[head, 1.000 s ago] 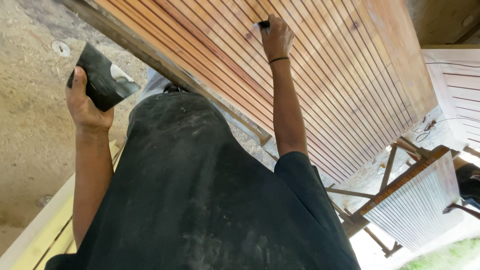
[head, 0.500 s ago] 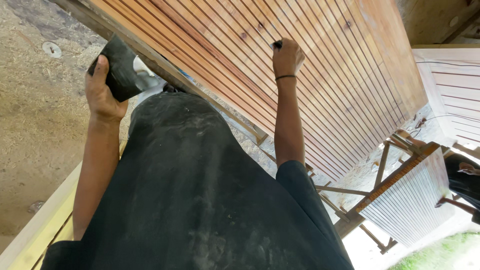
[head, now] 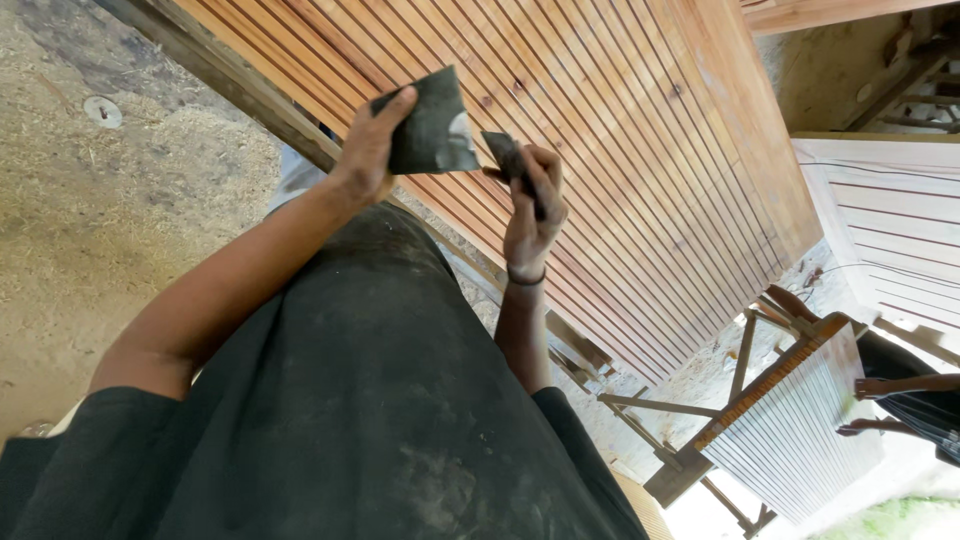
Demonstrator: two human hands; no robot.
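Observation:
My left hand [head: 365, 150] grips a flat black board [head: 425, 125] that carries a smear of white filler near its right edge. My right hand [head: 530, 215] is closed on a small dark putty knife [head: 505, 155], whose blade tip sits just beside the board's right corner. Both hands hover over a large reddish-brown wooden panel [head: 640, 160] with many narrow grooves running along it. A black band circles my right wrist. My dusty black shirt fills the lower middle of the view.
Sawdust-covered ground [head: 90, 220] with a small round disc [head: 103, 110] lies left. A pale grooved panel [head: 880, 230] stands right. A grey slatted panel [head: 790, 430] rests on a wooden frame lower right, where another person's hands [head: 880, 400] reach in.
My left hand swung right with the black board, over the panel. My right hand lifted the putty knife off the grooves and drew it back to the board.

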